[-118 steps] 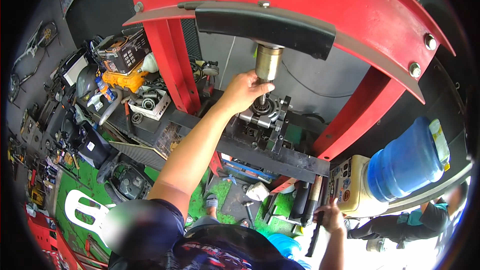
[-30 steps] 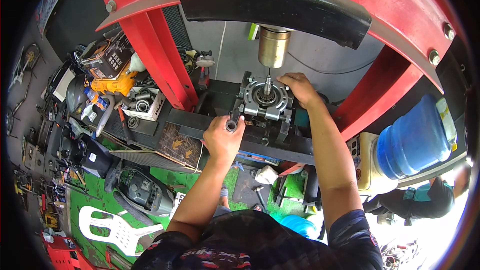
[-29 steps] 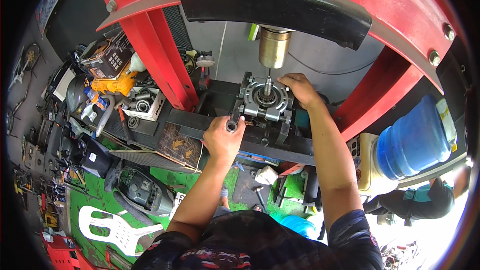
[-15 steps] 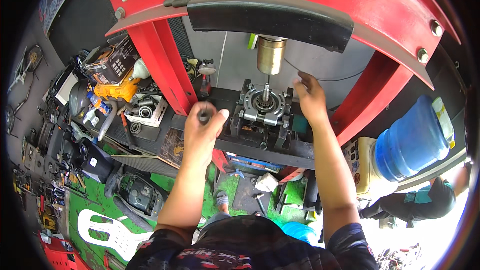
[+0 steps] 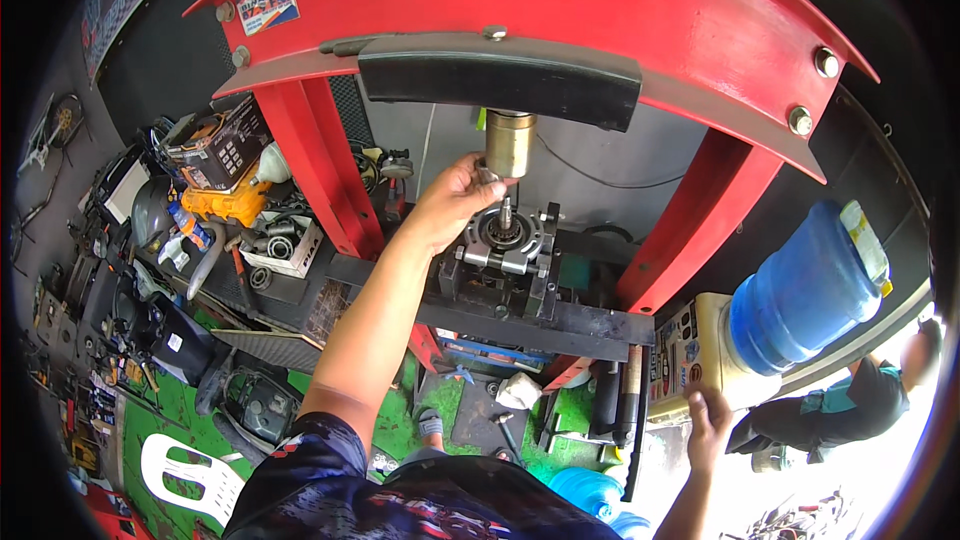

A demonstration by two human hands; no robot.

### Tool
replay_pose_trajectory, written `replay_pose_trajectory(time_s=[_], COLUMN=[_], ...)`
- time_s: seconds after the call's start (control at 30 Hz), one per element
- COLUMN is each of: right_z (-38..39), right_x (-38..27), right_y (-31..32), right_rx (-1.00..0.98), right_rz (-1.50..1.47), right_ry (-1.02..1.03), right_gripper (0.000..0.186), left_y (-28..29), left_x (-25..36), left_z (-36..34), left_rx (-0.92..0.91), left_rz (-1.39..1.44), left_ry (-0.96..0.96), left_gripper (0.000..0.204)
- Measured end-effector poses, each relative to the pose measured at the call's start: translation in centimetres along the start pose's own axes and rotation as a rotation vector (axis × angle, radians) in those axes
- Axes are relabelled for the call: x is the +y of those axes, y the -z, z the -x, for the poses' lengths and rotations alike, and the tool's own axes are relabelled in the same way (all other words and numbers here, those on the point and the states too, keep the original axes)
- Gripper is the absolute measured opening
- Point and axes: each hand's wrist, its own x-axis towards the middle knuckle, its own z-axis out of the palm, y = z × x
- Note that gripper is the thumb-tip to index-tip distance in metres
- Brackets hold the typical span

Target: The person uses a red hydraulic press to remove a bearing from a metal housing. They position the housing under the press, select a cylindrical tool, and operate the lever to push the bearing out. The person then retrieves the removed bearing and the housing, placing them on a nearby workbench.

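A hydraulic press ram (image 5: pixel 510 148), a brass-coloured cylinder, hangs over a metal shaft (image 5: pixel 506 212) that stands upright through a bearing. Around that bearing sits a bearing separator (image 5: pixel 496 258), a pair of steel plates with bolts, on the press bed. My left hand (image 5: pixel 458 202) is raised just below the ram and beside the shaft tip. Its thumb and fingers pinch a small metal tube (image 5: pixel 487 173), mostly hidden by the fingers. Down at the right, apart from the press, my right hand (image 5: pixel 708 425) holds nothing and its fingers are spread.
The red press frame (image 5: pixel 690 210) surrounds the work. Near its right leg are a blue water jug (image 5: pixel 800 290) and a pale container (image 5: pixel 715 340). A long dark bar (image 5: pixel 640 420) hangs below the bed. Left stands a bench with a parts box (image 5: pixel 290 248); a person (image 5: pixel 840 405) is at far right.
My left hand has moved up and right with the tube, to under the ram. The right hand has left the press bed and dropped to the lower right. The view has shifted slightly.
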Motion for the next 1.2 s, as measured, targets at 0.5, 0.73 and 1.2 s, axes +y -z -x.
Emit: replay_pose_trajectory(time_s=[0.5, 0.73, 1.2], right_z=[5.5, -10.8, 0.3], right_x=[17.4, -2.1, 18.2], right_y=[-0.5, 3.7, -0.7], right_rx=[-0.454, -0.477, -0.443], right_rz=[-0.327, -0.954, -0.501], right_ry=[-0.751, -0.147, -0.92], right_gripper=[0.019, 0.077, 0.107], left_y=[-2.1, -2.6, -3.0], left_x=[-0.2, -0.6, -0.1], left_z=[0.4, 0.0, 0.5], left_rx=[0.051, 0.082, 0.147], left_rz=[-0.105, -0.093, -0.141], left_ry=[0.001, 0.009, 0.024], left_gripper=[0.038, 0.036, 0.034])
